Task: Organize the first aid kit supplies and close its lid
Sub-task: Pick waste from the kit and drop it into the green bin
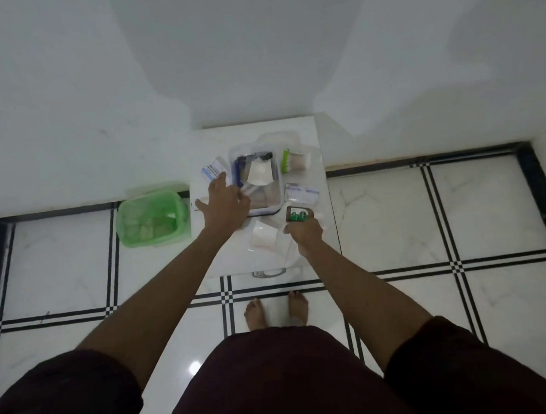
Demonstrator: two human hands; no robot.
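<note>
A clear plastic first aid box [275,170] stands open on a small white table [305,127], with a white packet [259,173] and dark items inside. My left hand [223,202] reaches over the box's left edge, fingers spread around small clear packets. My right hand [304,232] holds a small strip with green pieces [298,215] just in front of the box. A blue-and-white carton [213,172] lies left of the box, a green-capped bundle of swabs [295,162] lies right of it, and blister packs [301,193] sit near the right front corner.
A white paper cup [264,235] lies on its side at the table's front, among clear wrappers. A green waste basket [151,215] stands on the tiled floor to the left. The white wall rises right behind the table. My bare feet [276,313] stand before it.
</note>
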